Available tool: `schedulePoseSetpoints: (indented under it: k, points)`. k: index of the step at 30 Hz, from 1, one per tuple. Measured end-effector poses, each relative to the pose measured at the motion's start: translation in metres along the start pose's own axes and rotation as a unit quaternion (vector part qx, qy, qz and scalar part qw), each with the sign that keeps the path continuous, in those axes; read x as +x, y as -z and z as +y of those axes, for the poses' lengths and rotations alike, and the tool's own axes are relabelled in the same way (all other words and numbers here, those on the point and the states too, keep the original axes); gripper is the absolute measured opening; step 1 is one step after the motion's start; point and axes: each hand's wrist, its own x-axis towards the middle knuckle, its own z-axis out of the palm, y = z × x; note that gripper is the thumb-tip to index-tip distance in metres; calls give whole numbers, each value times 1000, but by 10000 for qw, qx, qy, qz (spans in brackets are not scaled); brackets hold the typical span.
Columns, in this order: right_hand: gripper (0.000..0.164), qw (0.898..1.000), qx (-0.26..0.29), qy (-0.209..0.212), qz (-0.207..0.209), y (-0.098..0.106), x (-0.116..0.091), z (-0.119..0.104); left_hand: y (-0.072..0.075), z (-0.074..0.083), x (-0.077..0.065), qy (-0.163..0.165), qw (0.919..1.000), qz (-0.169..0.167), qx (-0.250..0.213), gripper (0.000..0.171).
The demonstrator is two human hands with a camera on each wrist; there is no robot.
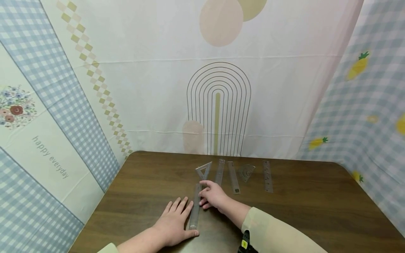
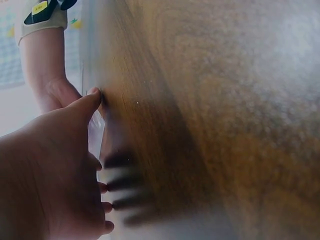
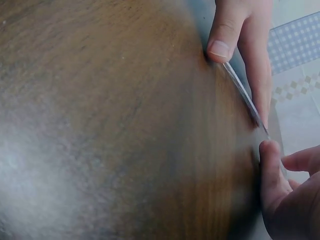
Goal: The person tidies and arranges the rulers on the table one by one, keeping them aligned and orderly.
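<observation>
A clear straight ruler (image 1: pixel 195 211) lies flat on the wooden table, its length running away from me. My left hand (image 1: pixel 174 221) rests palm down along its left side, fingers spread and straight, the thumb by the ruler's near end. At the right edge, close to the far end, my right hand (image 1: pixel 213 195) touches the ruler with loosely bent fingers. The right wrist view shows the ruler (image 3: pixel 242 92) edge-on between the left thumb (image 3: pixel 220 48) and the right hand (image 3: pixel 295 200). In the left wrist view the left hand (image 2: pixel 50 175) hides most of the ruler.
Beyond the hands lie a clear set square (image 1: pixel 204 171), two clear rulers (image 1: pixel 219 172) (image 1: pixel 233 177), a protractor (image 1: pixel 247 172) and, farther right, another clear strip with cut-out shapes (image 1: pixel 267 176). Patterned cloth (image 1: pixel 158 88) hangs behind the brown table (image 1: pixel 300 211).
</observation>
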Motion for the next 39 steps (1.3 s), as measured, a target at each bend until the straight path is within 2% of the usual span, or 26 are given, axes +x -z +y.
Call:
schedulePoseSetpoints:
  k: [6, 17, 22, 26, 30, 33, 35, 39]
  points:
    - [50, 9958, -901, 120, 54, 2, 0, -3, -6, -3, 2, 23, 9999, -49, -152, 102]
    - [52, 9947, -982, -213, -193, 6, 7, -3, -3, -1, 1, 140, 9991, -153, -359, 101]
    - [54, 9875, -1534, -250, -270, 8, 7, -7, -5, -2, 4, 87, 9990, -175, -413, 100]
    - [53, 9819, -1859, -250, -255, 9, 7, -11, -2, -2, 4, 71, 9993, -234, -271, 100]
    - [52, 9710, -2387, 39, -128, 9, 7, -11, 1, -1, 3, 52, 9995, -308, -17, 100]
    - [50, 9548, -2958, 300, -7, 9, 8, -10, 1, -1, 4, 40, 9993, -365, 63, 99]
    - [50, 9471, -3192, 323, 33, 9, 10, -10, 1, -1, 4, 38, 9992, -389, 74, 99]
    - [50, 9381, -3449, 300, 114, 9, 10, -7, 1, -1, 5, 55, 9990, -426, 87, 99]
